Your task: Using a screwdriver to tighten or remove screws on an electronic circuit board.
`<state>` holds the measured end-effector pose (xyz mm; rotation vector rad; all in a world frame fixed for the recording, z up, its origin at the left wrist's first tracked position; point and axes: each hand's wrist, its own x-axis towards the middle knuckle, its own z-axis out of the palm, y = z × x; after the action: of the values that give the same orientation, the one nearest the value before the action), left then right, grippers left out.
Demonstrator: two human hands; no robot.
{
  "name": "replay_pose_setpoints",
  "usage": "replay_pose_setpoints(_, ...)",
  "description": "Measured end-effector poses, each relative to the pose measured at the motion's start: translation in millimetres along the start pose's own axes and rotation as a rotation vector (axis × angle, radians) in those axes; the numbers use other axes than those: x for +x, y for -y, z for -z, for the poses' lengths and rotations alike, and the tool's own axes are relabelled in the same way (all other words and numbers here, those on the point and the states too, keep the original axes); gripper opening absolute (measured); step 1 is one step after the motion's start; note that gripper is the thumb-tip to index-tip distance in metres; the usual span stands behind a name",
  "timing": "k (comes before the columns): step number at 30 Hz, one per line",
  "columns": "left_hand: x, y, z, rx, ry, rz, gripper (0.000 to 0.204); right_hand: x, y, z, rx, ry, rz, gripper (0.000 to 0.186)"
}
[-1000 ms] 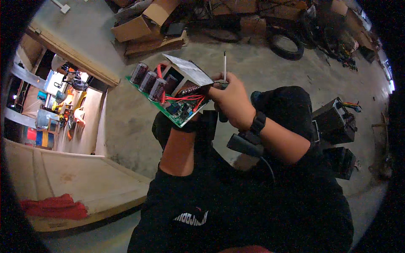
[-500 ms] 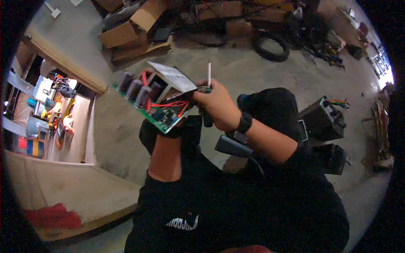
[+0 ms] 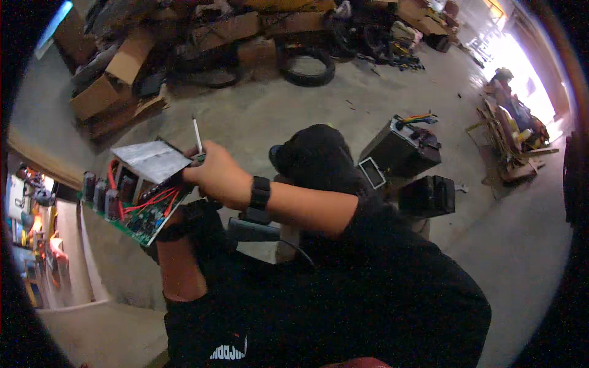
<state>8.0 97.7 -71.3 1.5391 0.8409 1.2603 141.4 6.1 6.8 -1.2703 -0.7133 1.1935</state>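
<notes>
Head view: left hand [image 3: 175,230] grips green circuit board [image 3: 132,202]; right hand [image 3: 215,175] fingers pinch a thin white rod [image 3: 197,136].

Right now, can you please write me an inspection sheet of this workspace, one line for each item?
Surface: bare concrete floor.
Job's things: green circuit board with dark capacitors and a grey metal plate, held up in the air.
Clutter: cardboard boxes, tyre, dark equipment boxes.
Grippers: left hand holds the board from below; right hand grips a thin white rod at the board's edge.
Cables: red wires on the board.
Surroundings: bright doorway at upper right; wooden bench at left.
</notes>
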Motion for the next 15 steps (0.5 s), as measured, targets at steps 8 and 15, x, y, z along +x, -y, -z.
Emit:
replay_pose_setpoints(8,2,8,-2,0.016,0.005,0.013,0.030,10,-13,0,0.106,0.006,0.017,0.041)
replay_pose_setpoints(15,5,12,-3,0.028,0.005,0.011,0.030,9,-13,0,0.022,-0.028,0.112,0.040)
